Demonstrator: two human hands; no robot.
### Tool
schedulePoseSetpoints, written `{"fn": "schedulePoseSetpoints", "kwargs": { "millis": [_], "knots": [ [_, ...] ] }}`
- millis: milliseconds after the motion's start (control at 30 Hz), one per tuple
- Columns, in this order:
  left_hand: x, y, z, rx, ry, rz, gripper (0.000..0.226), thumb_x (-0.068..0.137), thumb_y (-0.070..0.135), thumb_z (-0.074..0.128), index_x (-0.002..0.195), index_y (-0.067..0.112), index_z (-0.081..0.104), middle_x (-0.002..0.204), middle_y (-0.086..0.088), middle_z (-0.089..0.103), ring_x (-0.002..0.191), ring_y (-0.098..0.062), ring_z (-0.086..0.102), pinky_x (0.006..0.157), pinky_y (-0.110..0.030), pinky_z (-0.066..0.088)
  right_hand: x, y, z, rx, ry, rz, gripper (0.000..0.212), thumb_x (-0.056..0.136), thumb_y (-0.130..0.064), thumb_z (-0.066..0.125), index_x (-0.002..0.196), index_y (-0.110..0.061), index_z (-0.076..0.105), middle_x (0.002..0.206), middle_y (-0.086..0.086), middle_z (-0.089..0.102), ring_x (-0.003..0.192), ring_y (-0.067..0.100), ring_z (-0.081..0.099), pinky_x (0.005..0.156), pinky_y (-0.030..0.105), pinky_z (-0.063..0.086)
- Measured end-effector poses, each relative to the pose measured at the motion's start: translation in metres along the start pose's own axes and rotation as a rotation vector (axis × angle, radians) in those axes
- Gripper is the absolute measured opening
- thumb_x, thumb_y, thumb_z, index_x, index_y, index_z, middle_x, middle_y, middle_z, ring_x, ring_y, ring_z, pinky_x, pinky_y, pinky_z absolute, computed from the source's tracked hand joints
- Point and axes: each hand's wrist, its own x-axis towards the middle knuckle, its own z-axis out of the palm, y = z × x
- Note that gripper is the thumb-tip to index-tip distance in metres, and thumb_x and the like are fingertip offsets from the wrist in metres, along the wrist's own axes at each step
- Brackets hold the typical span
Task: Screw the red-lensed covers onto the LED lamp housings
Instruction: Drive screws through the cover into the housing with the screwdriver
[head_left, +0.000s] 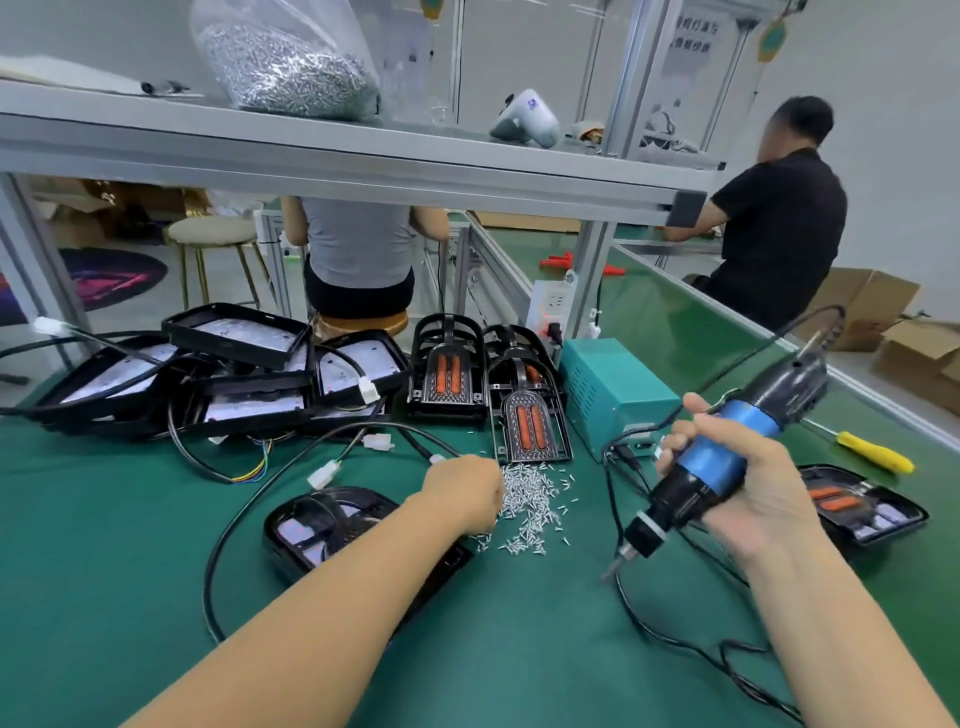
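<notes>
Reaching into the loose screws (530, 506) with the left hand (467, 491), electric screwdriver (727, 462) raised in the right hand (748, 488).
The left grip curls down at the pile's near edge; whether it holds a screw cannot be told. The right grip wraps fully round the blue barrel, bit angled down above the green worktop (493, 649). One lamp housing (332, 525) lies under the left forearm; red-lensed covers (530, 426) stand behind the screws, stacked housings (228, 374) far left.

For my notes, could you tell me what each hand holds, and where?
Right hand grips the electric screwdriver around its blue barrel. Left hand reaches into the loose screws; any hold is hidden.
</notes>
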Motion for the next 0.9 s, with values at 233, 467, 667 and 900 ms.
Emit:
{"fn": "schedulePoseSetpoints", "kwargs": {
  "millis": [233,467,667,900],
  "knots": [
    [-0.001,0.010,0.008,0.243,-0.008,-0.063,0.034,0.092,-0.006,0.041,0.125,-0.013,0.046,0.143,-0.041,0.026,0.124,-0.055,0.040,0.102,-0.062,0.032,-0.002,0.024,0.016,0.112,-0.003,-0.015,0.021,0.070,-0.010,0.064,0.089,-0.013,0.054,0.063,-0.001,0.052,0.051,0.010,0.053,0.054,0.024,0.053],
    [-0.007,0.010,0.004,0.132,0.059,-0.012,0.033,0.088,-0.010,0.042,0.119,-0.007,0.053,0.124,-0.034,0.053,0.107,-0.043,0.058,0.092,-0.054,0.045,-0.006,0.036,0.029,0.066,-0.008,-0.124,0.027,0.063,-0.006,0.063,0.088,-0.014,0.056,0.059,-0.002,0.049,0.047,0.009,0.049,0.050,0.021,0.049],
    [-0.034,-0.024,-0.024,-0.859,0.305,0.013,0.010,0.083,0.009,0.068,0.074,0.013,0.070,0.069,0.002,0.067,0.062,-0.007,0.056,0.060,-0.018,0.047,-0.012,0.034,0.042,0.112,-0.046,-0.237,0.034,0.065,-0.006,0.060,0.097,-0.016,0.058,0.060,-0.004,0.048,0.048,0.009,0.048,0.052,0.020,0.047],
    [-0.087,-0.059,-0.024,-1.601,0.278,-0.020,0.018,0.055,0.011,0.079,0.073,0.010,0.078,0.073,-0.010,0.070,0.058,-0.011,0.060,0.057,-0.019,0.051,-0.020,0.039,0.076,0.292,-0.122,-0.334,0.022,0.073,-0.009,0.060,0.093,-0.019,0.059,0.059,-0.007,0.047,0.050,0.007,0.046,0.056,0.019,0.045]
  ]
}}
